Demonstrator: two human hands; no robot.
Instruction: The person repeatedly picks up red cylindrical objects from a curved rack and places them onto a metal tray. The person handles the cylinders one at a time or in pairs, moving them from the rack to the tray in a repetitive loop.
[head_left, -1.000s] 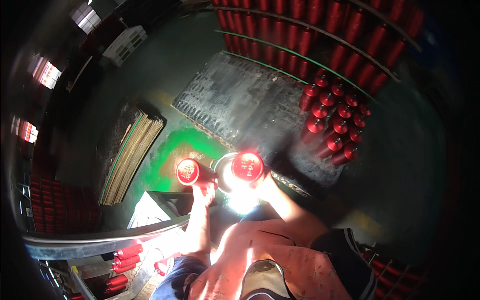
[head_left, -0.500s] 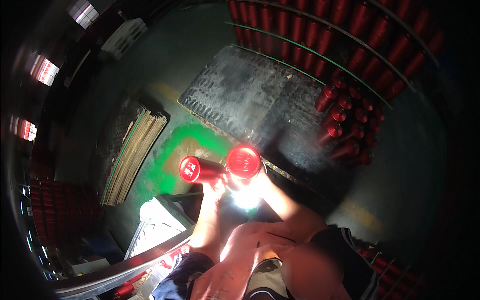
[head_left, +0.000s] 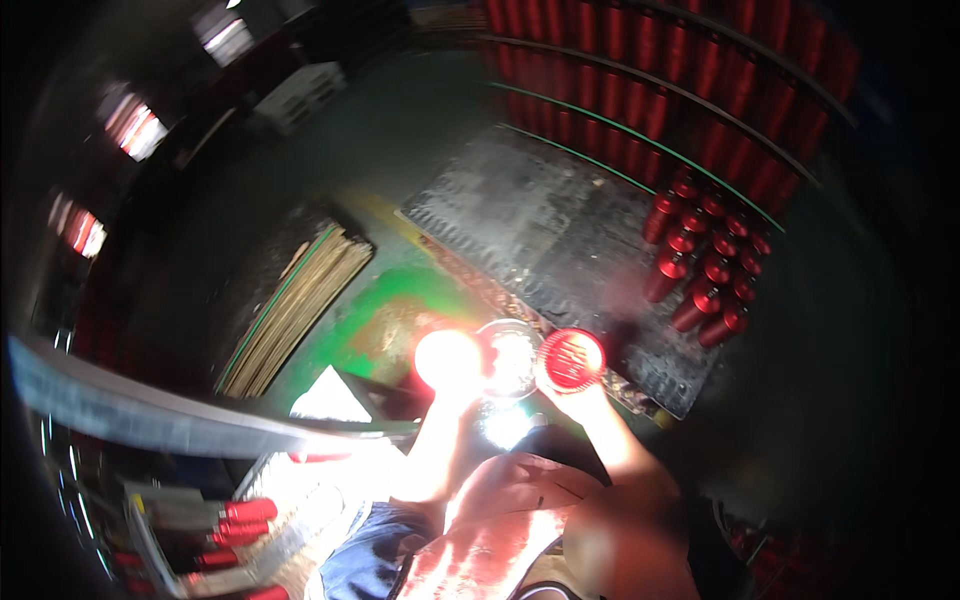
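Left hand grips a glare-whitened cylinder; to its right, the right hand grips a red canister, its end markings unreadable.

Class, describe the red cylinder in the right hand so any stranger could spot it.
Find the big, flat, dark board. In the picture, by its lower edge, the right hand holds a red cylinder. It shows red; the round piece in the left hand looks white with glare.

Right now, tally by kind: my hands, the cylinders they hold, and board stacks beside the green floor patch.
Hands: 2, left hand, right hand
Held cylinders: 2, glared-out left cylinder, red right cylinder
Board stacks: 1
Total: 5
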